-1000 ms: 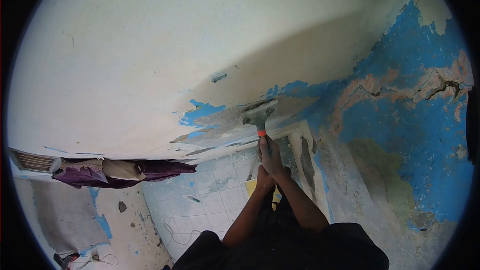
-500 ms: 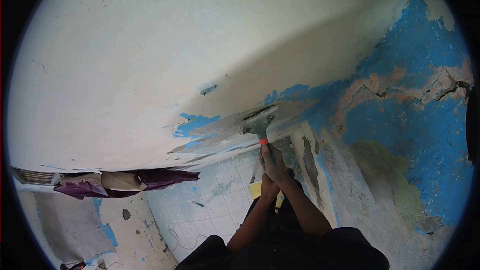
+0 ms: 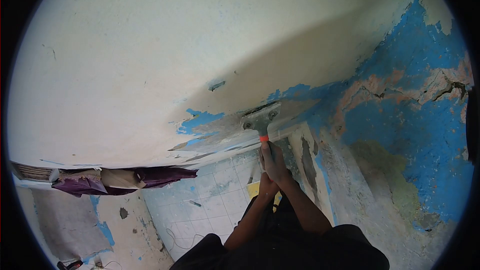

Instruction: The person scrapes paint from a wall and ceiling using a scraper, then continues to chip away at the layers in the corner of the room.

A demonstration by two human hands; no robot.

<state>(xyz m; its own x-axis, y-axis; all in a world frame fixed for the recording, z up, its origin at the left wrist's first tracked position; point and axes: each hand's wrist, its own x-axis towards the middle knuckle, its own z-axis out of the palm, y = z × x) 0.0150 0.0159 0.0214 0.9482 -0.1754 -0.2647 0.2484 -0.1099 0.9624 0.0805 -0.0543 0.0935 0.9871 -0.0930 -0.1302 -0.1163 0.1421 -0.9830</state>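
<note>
A wide wall scraper (image 3: pixel 261 119) with a grey head and a red collar has its blade against the wall (image 3: pixel 165 60), at the edge of bare grey plaster and blue paint. My right hand (image 3: pixel 275 164) is wrapped around the handle just below the collar. Lower down, my left hand (image 3: pixel 268 186) is closed at the handle's lower end, close under the right; its fingers are partly hidden. Blue paint patches (image 3: pixel 202 120) show left of the blade, beside white wall coating.
To the right, a blue wall (image 3: pixel 390 125) has a jagged crack. Purple and beige cloth (image 3: pixel 122 182) hangs at the left by a vent (image 3: pixel 32 171). Below lies a tiled floor (image 3: pixel 215 197) with a small dark tool (image 3: pixel 195 203), a cable (image 3: pixel 175 240) and something yellow (image 3: pixel 254 190).
The view has shifted slightly, so the wall marks sit a little further right. The scraper stays at nearly the same place on the wall, with both hands still around its handle.
</note>
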